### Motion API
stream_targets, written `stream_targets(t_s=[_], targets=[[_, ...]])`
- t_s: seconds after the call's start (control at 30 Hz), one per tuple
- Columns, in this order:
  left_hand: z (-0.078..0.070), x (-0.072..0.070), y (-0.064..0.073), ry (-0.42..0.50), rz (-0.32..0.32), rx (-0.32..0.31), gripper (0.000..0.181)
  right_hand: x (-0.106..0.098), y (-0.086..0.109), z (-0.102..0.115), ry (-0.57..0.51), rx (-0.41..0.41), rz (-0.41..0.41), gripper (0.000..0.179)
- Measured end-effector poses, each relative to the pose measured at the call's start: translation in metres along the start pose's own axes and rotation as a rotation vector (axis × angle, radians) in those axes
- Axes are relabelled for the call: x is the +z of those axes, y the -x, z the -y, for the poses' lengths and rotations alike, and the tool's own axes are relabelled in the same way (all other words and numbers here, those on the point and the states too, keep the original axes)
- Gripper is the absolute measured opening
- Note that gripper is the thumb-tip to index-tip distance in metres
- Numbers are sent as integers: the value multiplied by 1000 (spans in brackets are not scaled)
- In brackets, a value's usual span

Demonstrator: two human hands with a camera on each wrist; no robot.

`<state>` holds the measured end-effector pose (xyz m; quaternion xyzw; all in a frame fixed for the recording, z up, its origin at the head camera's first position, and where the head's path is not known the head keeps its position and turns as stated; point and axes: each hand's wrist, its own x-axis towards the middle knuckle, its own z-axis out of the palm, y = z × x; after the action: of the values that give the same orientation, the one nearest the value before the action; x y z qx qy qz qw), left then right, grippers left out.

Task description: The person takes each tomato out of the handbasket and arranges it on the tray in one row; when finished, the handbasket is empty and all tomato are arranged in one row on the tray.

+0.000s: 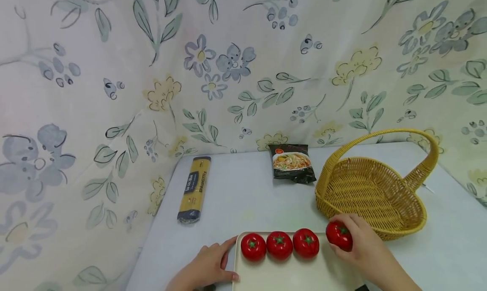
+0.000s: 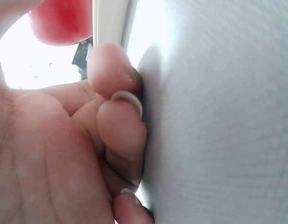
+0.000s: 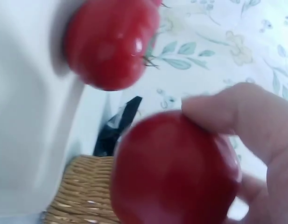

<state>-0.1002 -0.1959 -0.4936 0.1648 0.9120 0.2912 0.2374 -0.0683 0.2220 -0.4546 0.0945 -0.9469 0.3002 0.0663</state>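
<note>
My right hand (image 1: pixel 364 244) grips a red tomato (image 1: pixel 337 236) with a green calyx, over the back right part of a cream tray (image 1: pixel 285 276). In the right wrist view, thumb and fingers hold this tomato (image 3: pixel 174 172) from the side. Three more tomatoes sit in a row along the tray's back edge: a left one (image 1: pixel 253 247), a middle one (image 1: pixel 279 246) and a right one (image 1: pixel 306 243). At the tray's left edge, my left hand (image 1: pixel 209 263) touches the rim with thumb and index finger. Its other fingers (image 2: pixel 120 126) bend against the tabletop in the left wrist view.
A yellow wicker basket (image 1: pixel 361 191) with a tall handle stands behind the tray on the right, with only wickerwork showing inside. A black noodle packet (image 1: pixel 292 163) lies at the back, and a spaghetti pack (image 1: pixel 194 189) lies at left. Floral cloth (image 1: pixel 236 96) hangs behind the white table.
</note>
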Motion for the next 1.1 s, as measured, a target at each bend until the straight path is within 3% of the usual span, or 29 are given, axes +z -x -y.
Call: stream_targets(t_s=[0.17, 0.3, 0.73, 0.9, 1.1], targets=[[3, 3, -1, 7, 0, -9, 91, 14, 1, -7, 27, 0, 77, 58], [3, 2, -2, 7, 1, -36, 90, 25, 0, -13, 32, 57, 150, 61], [3, 1, -3, -4, 17, -13, 91, 32, 1, -17, -58, 163, 205, 79], [4, 1, -5, -8, 19, -1, 91, 34, 3, -19, -37, 127, 176, 80], [0, -8, -11, -101, 24, 31, 91, 22, 2, -4, 98, 49, 6, 69]])
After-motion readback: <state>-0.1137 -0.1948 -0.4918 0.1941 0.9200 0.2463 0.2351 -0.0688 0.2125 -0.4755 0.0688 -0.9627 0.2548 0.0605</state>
